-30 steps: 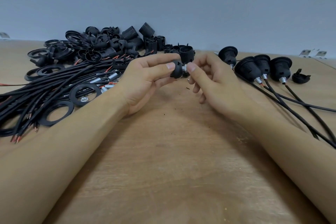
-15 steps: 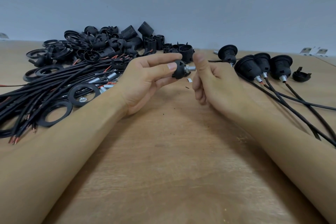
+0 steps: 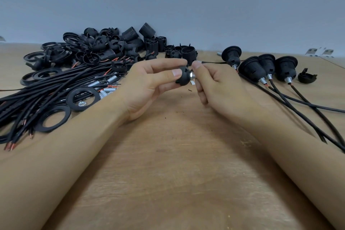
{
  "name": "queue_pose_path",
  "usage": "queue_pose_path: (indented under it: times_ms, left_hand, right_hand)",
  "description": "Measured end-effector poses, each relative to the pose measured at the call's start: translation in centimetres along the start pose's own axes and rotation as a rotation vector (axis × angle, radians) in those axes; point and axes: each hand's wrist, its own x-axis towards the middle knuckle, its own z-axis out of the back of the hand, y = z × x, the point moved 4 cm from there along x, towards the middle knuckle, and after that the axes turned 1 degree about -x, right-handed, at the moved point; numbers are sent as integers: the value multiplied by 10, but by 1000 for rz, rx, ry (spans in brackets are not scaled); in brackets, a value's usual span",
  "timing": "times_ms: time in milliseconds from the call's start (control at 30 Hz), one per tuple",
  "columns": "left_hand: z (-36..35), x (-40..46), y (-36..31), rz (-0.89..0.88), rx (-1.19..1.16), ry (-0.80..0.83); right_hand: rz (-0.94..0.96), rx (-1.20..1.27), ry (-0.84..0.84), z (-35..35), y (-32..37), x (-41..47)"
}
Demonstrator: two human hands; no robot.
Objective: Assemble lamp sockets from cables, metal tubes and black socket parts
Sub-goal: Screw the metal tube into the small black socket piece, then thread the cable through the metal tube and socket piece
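worktop: bare wood | wall: plain grey-blue | left hand grip holds socket cap | right hand grip pinches metal tube

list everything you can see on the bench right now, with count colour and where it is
socket cap: one, black, held up mid-bench, pinched by the left hand
metal tube: one, silver, sticking out of the cap's right side, at the right hand's fingertips
loose socket parts: a pile, too many to count, black, far left
cables: a bundle, black with reddish bare ends, left side
flat rings: several, black, left, by the cables
spare tubes: a few, silver, among the cables
assembled sockets: four, black, on cables, far right
lone cap: one, black, far right
bench: one, light wood
left hand: one, holds the cap
right hand: one, at the tube
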Motion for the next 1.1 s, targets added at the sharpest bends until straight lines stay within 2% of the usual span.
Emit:
queue_pose_path:
  times_ms: [100,200,300,433,533,600,667,733,800,900,1100]
  left_hand:
    - [0,1,0,2,13,-25]
    - [4,2,1,23,49,-75]
    - [3,0,0,1,29,-52]
    - [3,-2,-8,-85,92,-9]
    - [0,-7,-11,-152,323,-15]
    - [5,-8,-17,-280,719,-83]
    - [19,-6,-28,-394,1223,-244]
    - [48,-1,-36,-259,1582,-460]
    - [77,1,-39,26,1760,-605]
    - [100,-3,-39,276,1740,-684]
    - [111,-1,-42,371,1707,-750]
  right_hand:
    - [-41,5,-24,2,-3,0]
    - [-4,19,45,-1,-2,-1]
    - [22,11,86,-2,-1,0]
    - [-118,207,97,-4,-9,2]
    - [-203,264,117,-10,-11,1]
    - [-208,259,73,-8,-12,2]
    - [-209,260,5,-2,-13,4]
    - [-213,267,-35,2,-14,4]
    - [-220,266,-36,2,-15,4]
    - [-235,249,-1,-1,-14,3]
    - [-234,190,36,-2,-14,2]
